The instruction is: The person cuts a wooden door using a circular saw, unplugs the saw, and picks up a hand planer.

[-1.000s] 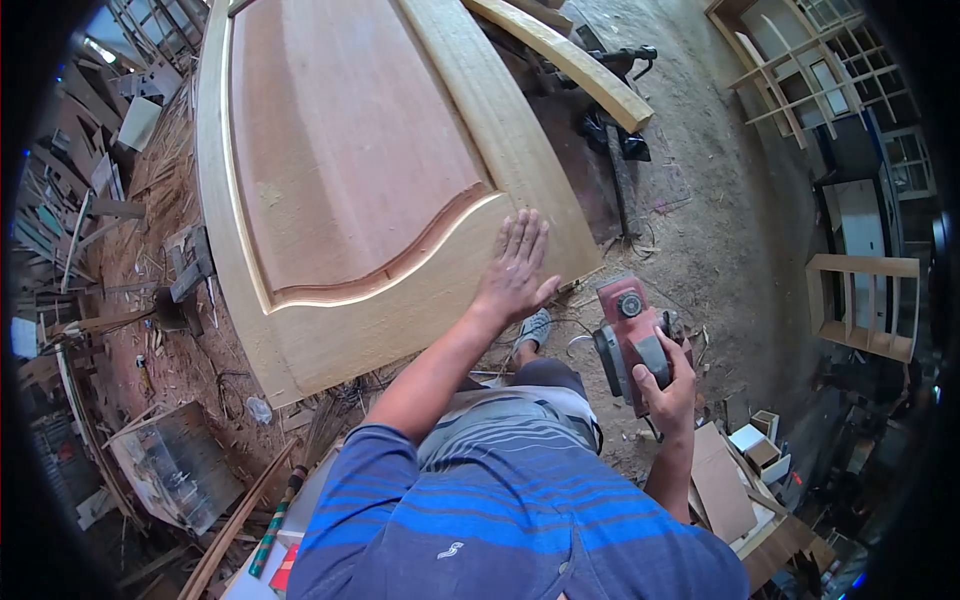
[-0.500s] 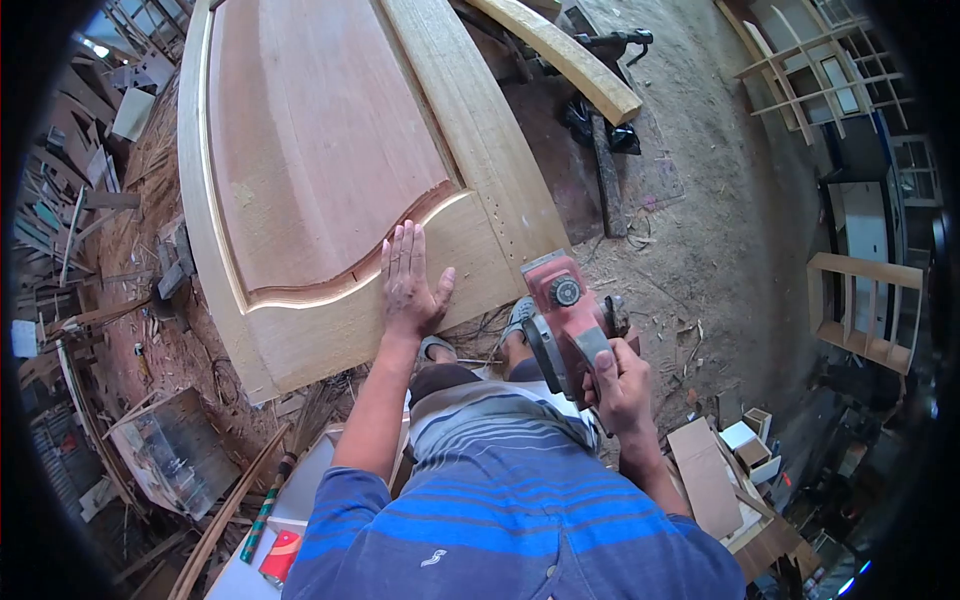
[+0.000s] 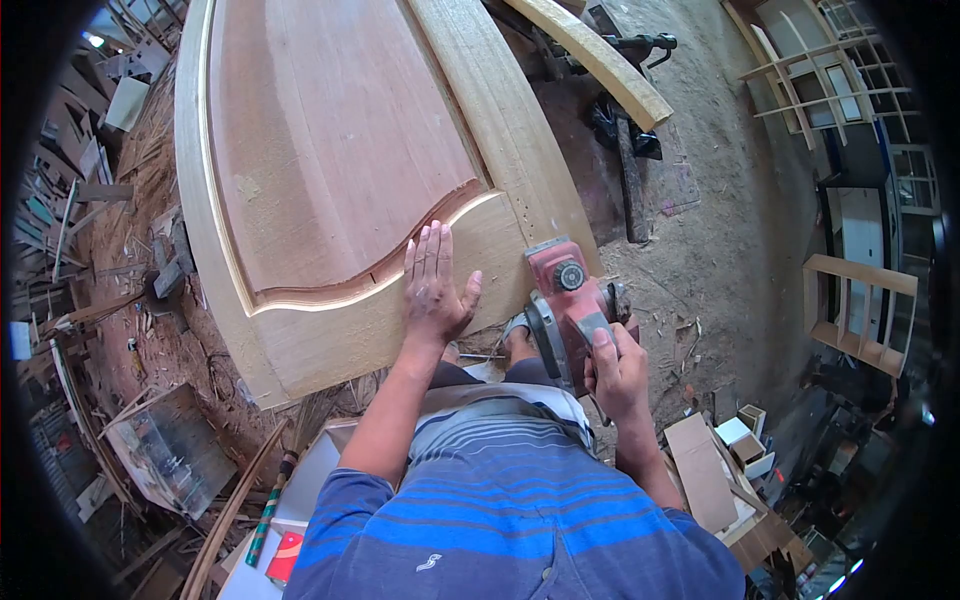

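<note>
A wooden door panel (image 3: 340, 160) with a curved, moulded inner edge lies in front of me. My left hand (image 3: 436, 285) rests flat on its near rail, fingers together and stretched out, thumb apart. In my right hand (image 3: 617, 372) is the rear handle of a red electric planer (image 3: 572, 300) with a black front knob. The planer's nose overlaps the door's near right corner in view; whether its sole touches the wood I cannot tell. A row of small holes marks the rail just left of the nose.
A curved wooden piece (image 3: 600, 60) extends beside the door, near a dark clamp-like tool (image 3: 645, 45). Wood scraps (image 3: 90, 200) litter the left floor. A wooden frame (image 3: 862, 312) stands at right. A white box (image 3: 285, 505) and boards (image 3: 705, 475) lie near my sides.
The planer in my right hand has moved forward, its nose now further over the door's corner. My left hand stays flat on the rail. The view has shifted slightly.
</note>
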Demonstrator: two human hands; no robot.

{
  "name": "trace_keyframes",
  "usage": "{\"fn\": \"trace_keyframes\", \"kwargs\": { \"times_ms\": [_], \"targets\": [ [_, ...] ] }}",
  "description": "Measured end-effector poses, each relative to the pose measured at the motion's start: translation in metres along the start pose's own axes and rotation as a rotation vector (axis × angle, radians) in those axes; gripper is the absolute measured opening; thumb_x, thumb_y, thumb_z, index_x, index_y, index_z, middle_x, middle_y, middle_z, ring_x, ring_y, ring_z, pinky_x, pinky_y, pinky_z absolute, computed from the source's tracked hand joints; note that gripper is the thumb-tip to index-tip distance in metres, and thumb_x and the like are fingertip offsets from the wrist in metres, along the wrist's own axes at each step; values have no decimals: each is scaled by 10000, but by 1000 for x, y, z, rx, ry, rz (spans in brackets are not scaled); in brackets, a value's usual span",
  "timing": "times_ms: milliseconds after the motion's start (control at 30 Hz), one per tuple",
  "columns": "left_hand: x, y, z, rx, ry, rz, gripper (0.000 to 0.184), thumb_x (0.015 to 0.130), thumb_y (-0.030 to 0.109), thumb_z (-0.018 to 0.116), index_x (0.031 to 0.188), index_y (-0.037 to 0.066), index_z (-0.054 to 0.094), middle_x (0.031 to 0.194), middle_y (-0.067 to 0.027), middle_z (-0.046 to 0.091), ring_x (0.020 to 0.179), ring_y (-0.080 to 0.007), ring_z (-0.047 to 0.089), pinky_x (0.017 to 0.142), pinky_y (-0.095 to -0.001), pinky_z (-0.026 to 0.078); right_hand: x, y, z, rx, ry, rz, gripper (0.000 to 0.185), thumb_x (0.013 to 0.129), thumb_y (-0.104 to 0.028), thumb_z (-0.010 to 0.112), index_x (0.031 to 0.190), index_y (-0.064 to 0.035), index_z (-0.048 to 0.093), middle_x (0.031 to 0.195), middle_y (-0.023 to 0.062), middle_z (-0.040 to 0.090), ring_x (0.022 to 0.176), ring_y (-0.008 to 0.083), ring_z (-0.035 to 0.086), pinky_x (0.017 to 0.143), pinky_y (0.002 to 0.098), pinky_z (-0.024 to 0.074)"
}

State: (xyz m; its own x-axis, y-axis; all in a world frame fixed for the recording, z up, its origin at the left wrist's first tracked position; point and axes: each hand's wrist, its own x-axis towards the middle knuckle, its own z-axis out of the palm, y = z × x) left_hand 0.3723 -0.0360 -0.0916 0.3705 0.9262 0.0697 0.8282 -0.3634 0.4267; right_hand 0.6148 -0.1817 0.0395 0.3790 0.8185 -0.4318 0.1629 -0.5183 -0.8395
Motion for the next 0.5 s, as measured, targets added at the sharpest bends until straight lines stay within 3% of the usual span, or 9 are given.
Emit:
{"fn": "trace_keyframes", "kwargs": {
  "times_ms": [500],
  "targets": [
    [2,0,-3,-7,-5,-9,869,985,429,637,1673,-1,324,1714,-226,366,1609,-367,325,1347,-507,202,50,-33,19,-41,-31,-14,478,1124,-466,568,883,-54,597,624,-8,575,514,68,549,465,261,427]
  ]
}}
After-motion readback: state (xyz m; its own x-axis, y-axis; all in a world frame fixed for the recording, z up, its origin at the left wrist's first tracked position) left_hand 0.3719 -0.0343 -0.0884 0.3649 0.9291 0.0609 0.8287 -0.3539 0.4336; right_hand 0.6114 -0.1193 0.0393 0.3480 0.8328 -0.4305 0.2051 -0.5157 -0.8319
